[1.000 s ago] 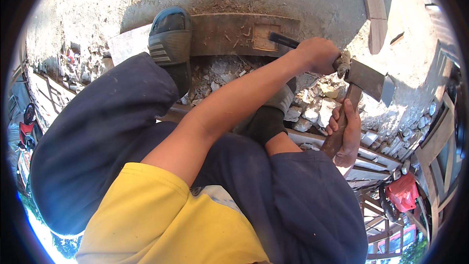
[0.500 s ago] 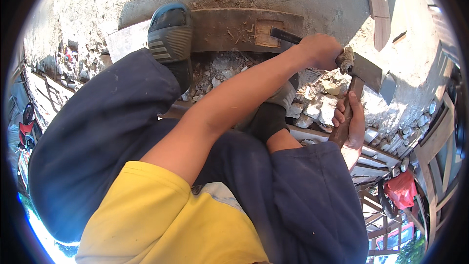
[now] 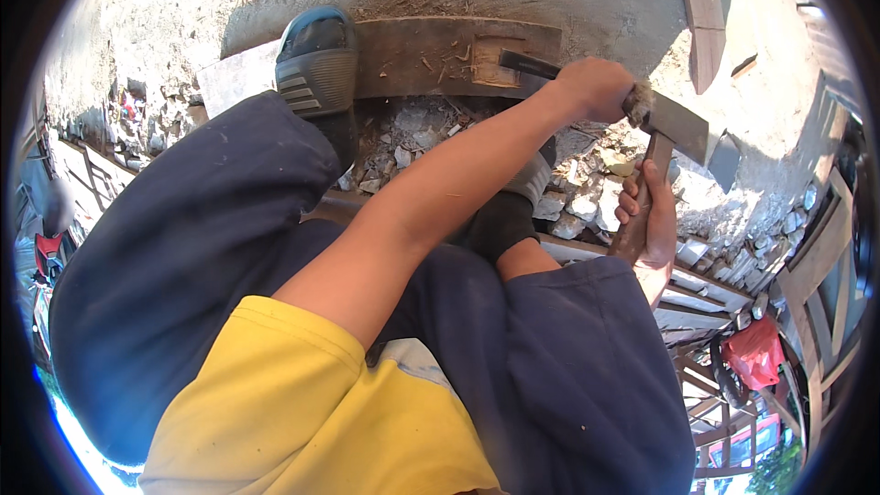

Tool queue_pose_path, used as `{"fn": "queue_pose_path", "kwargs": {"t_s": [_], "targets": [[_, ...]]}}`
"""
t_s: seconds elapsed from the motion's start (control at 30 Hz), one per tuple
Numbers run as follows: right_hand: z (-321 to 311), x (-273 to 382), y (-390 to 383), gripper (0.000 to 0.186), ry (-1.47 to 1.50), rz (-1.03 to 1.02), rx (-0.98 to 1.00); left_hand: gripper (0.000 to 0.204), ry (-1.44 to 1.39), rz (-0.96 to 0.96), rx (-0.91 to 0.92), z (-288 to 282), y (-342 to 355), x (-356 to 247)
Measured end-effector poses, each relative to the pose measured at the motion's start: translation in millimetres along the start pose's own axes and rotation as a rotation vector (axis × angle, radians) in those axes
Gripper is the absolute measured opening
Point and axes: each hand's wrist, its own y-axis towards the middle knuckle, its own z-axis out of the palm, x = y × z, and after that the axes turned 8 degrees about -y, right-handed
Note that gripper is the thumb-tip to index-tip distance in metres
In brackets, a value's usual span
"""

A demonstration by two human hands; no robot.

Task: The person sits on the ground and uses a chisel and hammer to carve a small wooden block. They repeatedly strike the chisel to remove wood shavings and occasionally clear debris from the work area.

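My left hand (image 3: 598, 90) is wrapped around the handle of a chisel (image 3: 530, 65). The chisel slants low over a brown wooden plank (image 3: 403, 64), its blade end at a shallow rectangular recess (image 3: 495, 62) of paler wood. My right hand (image 3: 658, 225) grips the wooden shaft of a hatchet (image 3: 680, 126). The hatchet's head is up against the frayed butt of the chisel handle, just right of my left fist. My left foot, in a grey slide sandal (image 3: 316, 64), stands on the plank. My left forearm partly hides my other foot.
Broken rubble (image 3: 587, 197) lies under and beside the plank. Wood shavings (image 3: 431, 9) are scattered on the concrete beyond it. A loose board (image 3: 701, 18) lies at the far right. Wooden frames (image 3: 816, 284) and a red plastic bag (image 3: 754, 353) are at the right edge.
Hands, tools and plank all sit slightly further left in the picture. More pale chips show on the plank beside the recess. Both grips are the same.
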Motion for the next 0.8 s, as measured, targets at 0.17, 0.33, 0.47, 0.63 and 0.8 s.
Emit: {"fn": "queue_pose_path", "kwargs": {"t_s": [0.17, 0.33, 0.47, 0.63, 0.8], "targets": [[-13, 8, -5, 0.026, -0.092, 0.070, -0.048, 0.023, 0.023, 0.023, -0.023, 0, 3, 5], [-38, 23, 6, 0.027, 0.140, -0.143, -0.178, 0.023, 0.020, -0.027, -0.042, 1, 4, 10], [-23, -6, 24, 0.026, 0.060, -0.187, -0.104, 0.023, 0.025, 0.021, -0.028, 1, 7, 3], [-12, 18, -19, 0.033, -0.152, 0.038, 0.016, 0.022, 0.057, 0.046, 0.016, 7, 5, 13], [-19, 30, 0, 0.030, 0.045, -0.139, -0.334, 0.023, 0.071, 0.030, -0.014, 6, 5, 16]]}}
